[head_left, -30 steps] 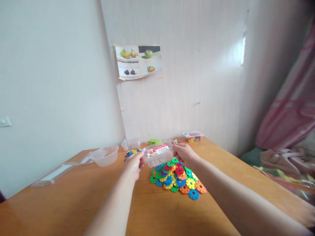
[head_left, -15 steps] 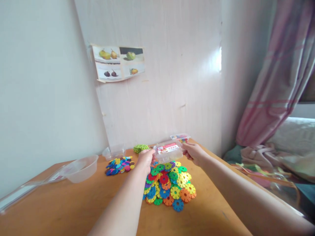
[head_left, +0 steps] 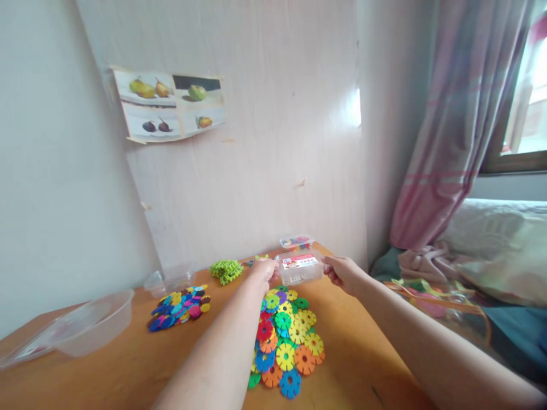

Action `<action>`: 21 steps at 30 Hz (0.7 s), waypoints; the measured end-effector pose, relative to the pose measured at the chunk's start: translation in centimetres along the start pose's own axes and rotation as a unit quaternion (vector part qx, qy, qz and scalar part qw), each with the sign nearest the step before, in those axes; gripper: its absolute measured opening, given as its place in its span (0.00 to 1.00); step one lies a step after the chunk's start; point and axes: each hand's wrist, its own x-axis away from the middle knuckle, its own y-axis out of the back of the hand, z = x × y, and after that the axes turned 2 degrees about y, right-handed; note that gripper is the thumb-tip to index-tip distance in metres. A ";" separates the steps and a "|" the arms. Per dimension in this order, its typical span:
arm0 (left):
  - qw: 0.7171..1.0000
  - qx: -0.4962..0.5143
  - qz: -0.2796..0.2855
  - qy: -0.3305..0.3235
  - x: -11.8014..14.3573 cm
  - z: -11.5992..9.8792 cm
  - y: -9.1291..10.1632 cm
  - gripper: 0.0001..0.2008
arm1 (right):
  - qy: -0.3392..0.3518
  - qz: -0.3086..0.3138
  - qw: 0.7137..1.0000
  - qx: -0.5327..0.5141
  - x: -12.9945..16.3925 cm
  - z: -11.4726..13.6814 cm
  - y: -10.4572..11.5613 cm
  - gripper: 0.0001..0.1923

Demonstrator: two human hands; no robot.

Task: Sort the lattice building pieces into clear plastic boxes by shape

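Observation:
Between my hands is a clear plastic container with a red and white label on it. My left hand grips its left end, and my right hand pinches its right end. Just in front of it lies a heap of colourful notched plastic discs, partly covered by my left forearm. Behind the container stands a small lidded box with coloured pieces inside. Left of my left hand sits a bunch of green plastic pieces.
A pile of smaller coloured discs lies on the wooden table, with clear plastic tubs behind it. At the far left is a large translucent bowl. A pink curtain hangs at the right.
The view has turned right, so the table's things appear further left. The container stays in both hands and its label now faces me more upright.

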 end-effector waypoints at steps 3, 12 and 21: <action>0.999 -0.030 0.010 0.024 -1.2 -0.1 -1.2 0.08 | -0.006 -0.005 1.000 0.000 -1.0 -0.5 0.7 0.09; 0.994 -0.050 0.043 0.091 -6.0 0.0 -4.0 0.19 | -0.017 -0.010 0.999 0.035 -5.2 -1.8 1.7 0.07; 0.990 -0.021 0.066 0.122 -8.7 0.5 -4.5 0.18 | -0.010 -0.047 0.983 0.180 -9.8 -1.3 3.1 0.16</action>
